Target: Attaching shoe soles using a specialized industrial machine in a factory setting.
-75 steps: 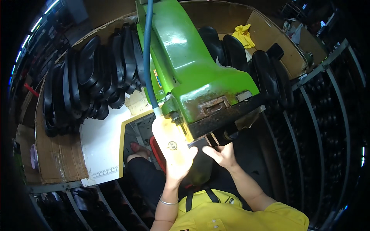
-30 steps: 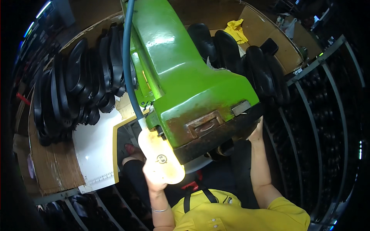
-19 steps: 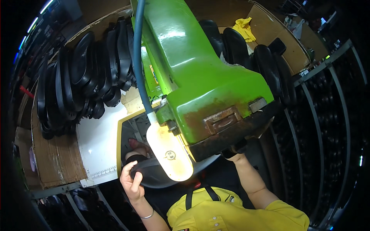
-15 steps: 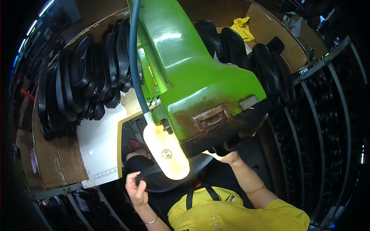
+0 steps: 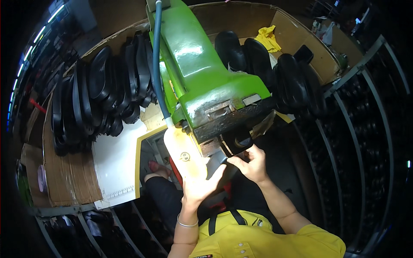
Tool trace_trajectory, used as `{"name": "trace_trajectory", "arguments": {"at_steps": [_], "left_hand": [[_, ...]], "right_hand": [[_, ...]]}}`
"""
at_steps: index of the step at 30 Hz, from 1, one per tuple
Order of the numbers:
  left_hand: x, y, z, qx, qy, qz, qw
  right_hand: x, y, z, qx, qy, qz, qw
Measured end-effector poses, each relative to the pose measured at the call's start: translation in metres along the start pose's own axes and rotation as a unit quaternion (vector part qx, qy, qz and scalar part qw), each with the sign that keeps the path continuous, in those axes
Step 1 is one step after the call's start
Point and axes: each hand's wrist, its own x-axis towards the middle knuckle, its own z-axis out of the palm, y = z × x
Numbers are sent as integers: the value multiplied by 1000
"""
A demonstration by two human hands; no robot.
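Both hands hold a black shoe sole (image 5: 216, 163) under the front of a green machine head (image 5: 223, 96). Thumb and fingers of my left hand (image 5: 198, 189) pinch the near end, just below a bright oval lamp (image 5: 184, 155). My right hand (image 5: 254, 167) grips the sole from the right, its thumb laid along it, close to a black round part (image 5: 242, 142) of the machine. The machine and my fingers hide much of the sole, so where it touches the machine cannot be made out.
Black soles (image 5: 101, 81) stand packed upright on the left, and more soles (image 5: 294, 79) sit at the right behind the machine. Cardboard walls (image 5: 301, 38) enclose the table; a yellow cloth (image 5: 268, 38) hangs there. A blue hose (image 5: 156, 64) runs to the lamp. Metal racks (image 5: 344, 129) flank the right.
My left hand has moved right and up, toward my right hand. The sole has gone from lying across below the lamp to under the machine's front. The view has shifted slightly.
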Motion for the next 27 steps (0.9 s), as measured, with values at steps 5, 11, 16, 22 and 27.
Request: {"name": "trace_trajectory", "arguments": {"at_steps": [5, 11, 16, 22, 27], "left_hand": [[-18, -21, 13, -50, 44, -64, 996], [-45, -20, 12, -121, 89, -126, 981], [-48, -17, 22, -186, 105, -149, 965], [-24, -12, 50, -106, 107, -74, 986], [-25, -9, 42, -59, 116, -67, 989]], "right_hand": [[2, -3, 5, 90, -19, 35, 995], [0, -2, 24, 88, -59, 61, 992], [-26, 1, 12, 39, -20, -14, 999], [-135, 38, -23, 123, -178, 270, 938], [-182, 50, -40, 214, -166, 455, 848]]}}
